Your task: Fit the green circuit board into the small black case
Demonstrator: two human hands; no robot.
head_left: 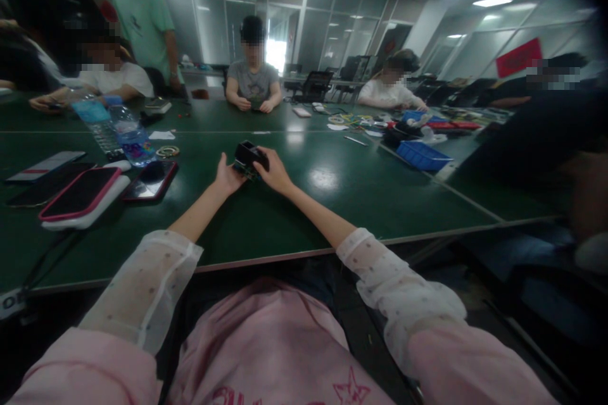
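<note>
Table (266,221), dark green, flat and shiny, spreads out in front of the camera I watch through from far away. Near the middle of my view is a small black boxy thing (246,153), and I use it as the middle of my clock. The right hand (274,172), on its four o'clock side, pinches it, with the thumb on the near face. The left hand (231,178) is at eight o'clock, its thumb sticking up, spread away from the other fingers, which reach to the bottom of the boxy thing. I can't tell if those fingertips press on it.

At nine o'clock I see clear plastic bottles with blue on them (134,138). Between eight and nine lie a shiny black phone with a red edge (151,178) and, farther out, a black phone with a pink edge (80,193). At three o'clock is a blue plastic tray (424,157). At twelve, a person in a grey shirt (256,80) sits across the table.
</note>
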